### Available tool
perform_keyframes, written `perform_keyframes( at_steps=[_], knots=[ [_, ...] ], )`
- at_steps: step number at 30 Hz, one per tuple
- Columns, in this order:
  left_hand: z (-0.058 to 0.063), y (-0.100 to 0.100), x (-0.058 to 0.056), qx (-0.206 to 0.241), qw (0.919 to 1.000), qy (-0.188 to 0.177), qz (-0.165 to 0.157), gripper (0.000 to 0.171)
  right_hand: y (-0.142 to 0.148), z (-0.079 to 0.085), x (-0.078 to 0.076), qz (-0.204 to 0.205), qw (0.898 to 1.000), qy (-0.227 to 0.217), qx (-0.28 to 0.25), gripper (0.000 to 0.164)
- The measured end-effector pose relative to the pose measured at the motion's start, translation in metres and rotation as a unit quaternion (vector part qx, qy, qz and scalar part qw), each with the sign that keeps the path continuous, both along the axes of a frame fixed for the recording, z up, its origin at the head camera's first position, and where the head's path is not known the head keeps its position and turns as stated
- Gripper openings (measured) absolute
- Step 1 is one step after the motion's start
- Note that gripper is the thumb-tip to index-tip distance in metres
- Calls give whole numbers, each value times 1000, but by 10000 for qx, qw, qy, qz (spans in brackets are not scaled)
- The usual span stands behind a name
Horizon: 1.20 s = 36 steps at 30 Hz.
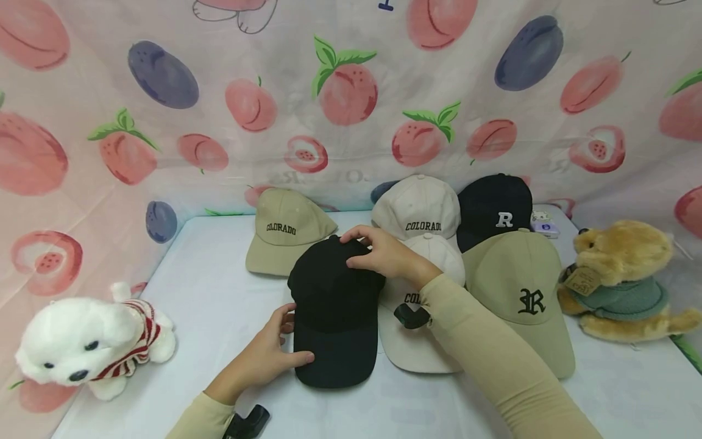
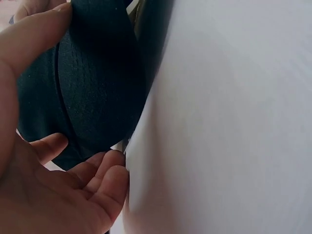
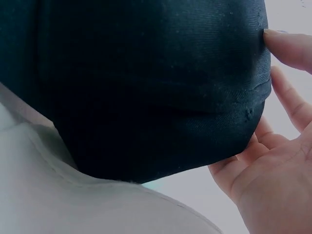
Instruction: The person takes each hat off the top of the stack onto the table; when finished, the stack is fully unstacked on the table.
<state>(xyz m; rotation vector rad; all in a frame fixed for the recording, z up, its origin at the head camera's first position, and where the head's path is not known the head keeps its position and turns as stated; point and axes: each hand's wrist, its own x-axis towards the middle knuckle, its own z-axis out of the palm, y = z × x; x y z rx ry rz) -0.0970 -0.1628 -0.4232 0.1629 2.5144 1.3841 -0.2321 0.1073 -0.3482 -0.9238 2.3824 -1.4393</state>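
Observation:
A plain black baseball cap [image 1: 336, 317] stands upright in the middle of the table, its brim toward me. My left hand [image 1: 262, 352] holds its left side, with the thumb on the brim; in the left wrist view, the fingers [image 2: 109, 187] curl at the cap's lower edge. From the right, my right hand [image 1: 392, 253] grips the top and back of the crown between thumb and fingers. The right wrist view shows that hand [image 3: 280, 170] against the black fabric [image 3: 161, 83]. A cream cap [image 1: 419, 347] sits right beside the black one, partly behind my right forearm.
Behind stand a khaki COLORADO cap [image 1: 285, 222], a cream COLORADO cap [image 1: 417, 204] and a black R cap [image 1: 501, 201]. A khaki R cap [image 1: 515, 274] is at right. Plush dogs sit at left [image 1: 82, 341] and right [image 1: 625, 286]. A small purple-white item [image 1: 545, 225] lies back right.

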Motion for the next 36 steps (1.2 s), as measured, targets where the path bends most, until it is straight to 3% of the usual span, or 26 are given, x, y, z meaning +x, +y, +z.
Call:
perform_keyframes(
  at_steps=[17, 27, 36],
  knots=[
    [3, 6, 7, 25, 10000, -32, 73, 100, 3, -6, 3, 3, 10000, 82, 25, 38],
    [12, 0, 1, 225, 9986, -216, 422, 90, -5, -10, 7, -20, 9999, 45, -112, 39],
    [15, 1, -5, 385, 9985, -237, 298, 96, -7, -17, 7, -244, 9996, -73, -118, 38]
  ],
)
